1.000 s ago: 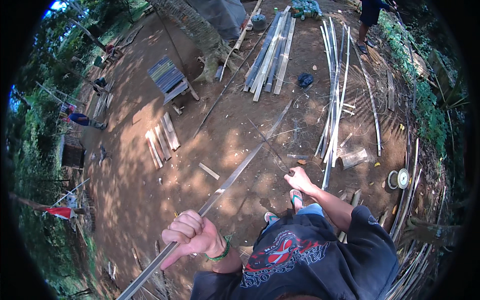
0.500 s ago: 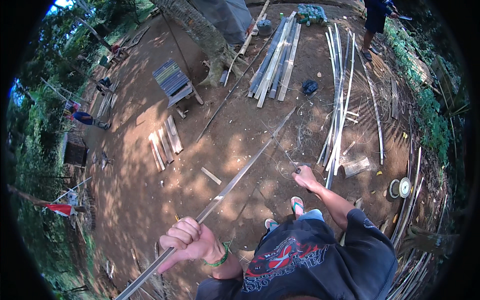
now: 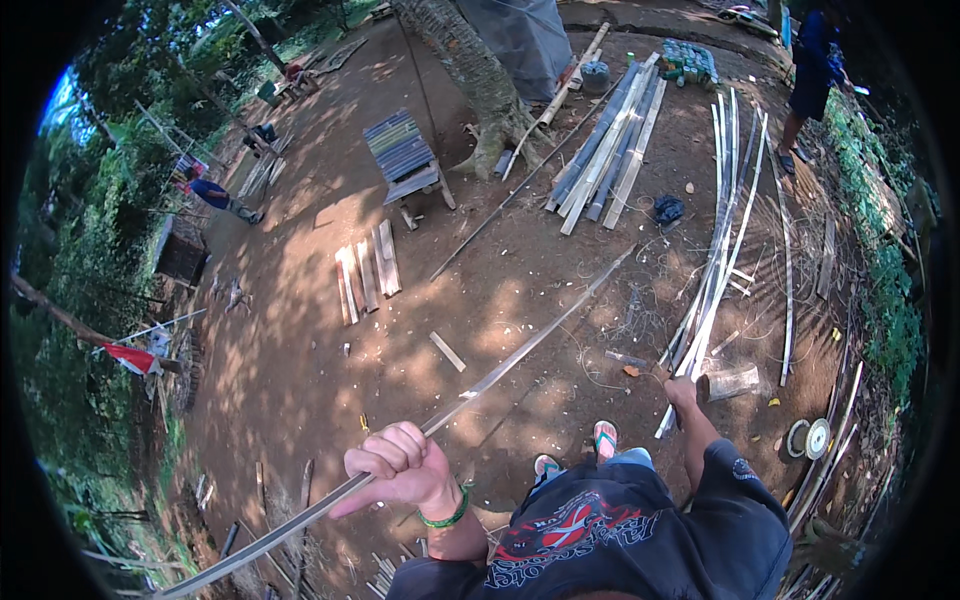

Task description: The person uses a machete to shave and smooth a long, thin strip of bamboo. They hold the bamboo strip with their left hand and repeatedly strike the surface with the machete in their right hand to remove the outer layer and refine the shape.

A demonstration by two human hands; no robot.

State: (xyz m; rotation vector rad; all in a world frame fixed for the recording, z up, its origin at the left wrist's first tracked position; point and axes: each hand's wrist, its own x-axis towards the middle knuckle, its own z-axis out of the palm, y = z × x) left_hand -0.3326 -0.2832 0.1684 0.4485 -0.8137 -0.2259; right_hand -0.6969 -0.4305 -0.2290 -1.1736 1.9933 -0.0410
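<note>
A long, narrow bamboo strip [image 3: 530,345] runs slantwise from the lower left to the middle of the ground. My left hand [image 3: 402,468], a green band at its wrist, is wrapped round it, thumb lying along the strip. Down to the right, my right hand [image 3: 682,392] is closed in a fist beside the near ends of a bundle of long bamboo strips [image 3: 715,265]. The thin-bladed knife seen in this fist earlier hardly shows now; its blade is lost against the ground and strips. The two hands are well apart, and the right one stays off the held strip.
Split bamboo lengths [image 3: 612,140] lie in a pile ahead, near a tree trunk [image 3: 470,75] and a small slatted bench [image 3: 402,150]. Short boards [image 3: 368,270] rest at the left. A log piece [image 3: 733,382] and a spool [image 3: 816,438] are at the right. Another person [image 3: 815,70] stands far right.
My right hand has swung right and down, away from the held strip, to the bundle's near ends. The left hand keeps its grip on the strip. The whole view has shifted.
</note>
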